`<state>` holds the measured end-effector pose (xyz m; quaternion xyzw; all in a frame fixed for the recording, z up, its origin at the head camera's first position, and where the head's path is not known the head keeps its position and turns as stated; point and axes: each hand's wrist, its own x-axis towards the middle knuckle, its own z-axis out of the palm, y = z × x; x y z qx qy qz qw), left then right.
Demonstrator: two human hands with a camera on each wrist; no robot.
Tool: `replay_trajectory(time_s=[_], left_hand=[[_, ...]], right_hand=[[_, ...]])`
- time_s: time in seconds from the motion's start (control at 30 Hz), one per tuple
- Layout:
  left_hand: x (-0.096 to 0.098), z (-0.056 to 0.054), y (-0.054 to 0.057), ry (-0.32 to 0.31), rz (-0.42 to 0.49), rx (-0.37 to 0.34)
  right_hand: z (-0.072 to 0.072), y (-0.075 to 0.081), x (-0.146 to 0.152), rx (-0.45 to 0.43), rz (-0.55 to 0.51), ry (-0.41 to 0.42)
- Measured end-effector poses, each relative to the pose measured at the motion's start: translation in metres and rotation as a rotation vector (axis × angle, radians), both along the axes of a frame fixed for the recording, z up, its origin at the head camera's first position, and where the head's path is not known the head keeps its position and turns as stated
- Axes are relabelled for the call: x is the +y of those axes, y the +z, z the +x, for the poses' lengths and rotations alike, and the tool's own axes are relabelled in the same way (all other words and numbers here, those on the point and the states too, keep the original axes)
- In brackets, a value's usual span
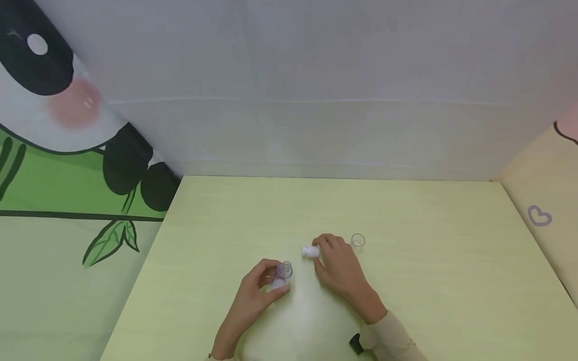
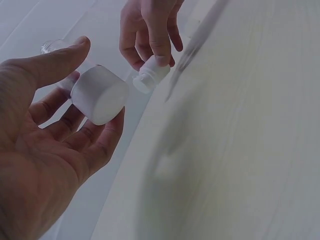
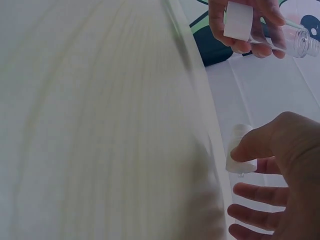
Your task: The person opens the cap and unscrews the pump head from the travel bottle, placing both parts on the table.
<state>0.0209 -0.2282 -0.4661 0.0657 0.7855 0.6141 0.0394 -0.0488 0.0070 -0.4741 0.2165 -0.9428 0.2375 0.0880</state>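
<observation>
In the head view my left hand (image 1: 255, 293) holds a small clear bottle (image 1: 284, 271) between thumb and fingers. Its threaded neck is open and uncapped in the right wrist view, and a white base section (image 3: 238, 21) covers the other end. To the right, my right hand (image 1: 341, 269) pinches a small white pump top (image 1: 310, 251) between thumb and index finger. A short thin stem (image 3: 241, 175) pokes out of the pump top's lower end. Bottle and pump top are apart, both held over the table, with the left wrist view facing the white base's flat bottom (image 2: 111, 102).
A clear round cap (image 1: 358, 240) lies on the pale yellow table (image 1: 429, 240), just beyond the right hand. Behind the table's far edge stands a white wall covering (image 1: 316, 135). A cartoon-printed panel (image 1: 126, 190) borders the left. By the right sleeve (image 1: 393, 336) sits a black piece (image 1: 356, 344).
</observation>
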Motion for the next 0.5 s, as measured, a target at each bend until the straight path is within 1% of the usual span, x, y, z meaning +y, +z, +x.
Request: replay_trajectory(time_s=[0.13,0.3,0.5], left_hand=[[-0.0006,-0.0002,0.0010,-0.001,-0.003,-0.014],[-0.0009,-0.0004,0.0013,0.012,0.006,-0.043],[-0.0009,0.0000,0.0011,0.030,0.003,-0.054]], right_hand=[[-0.0013,-0.0018,-0.0002,-0.018,0.028,-0.002],[-0.0018,-0.0014,-0.0007,-0.043,0.040,-0.004],[-0.0015,-0.0021,-0.0015,-0.032,0.044,0.002]])
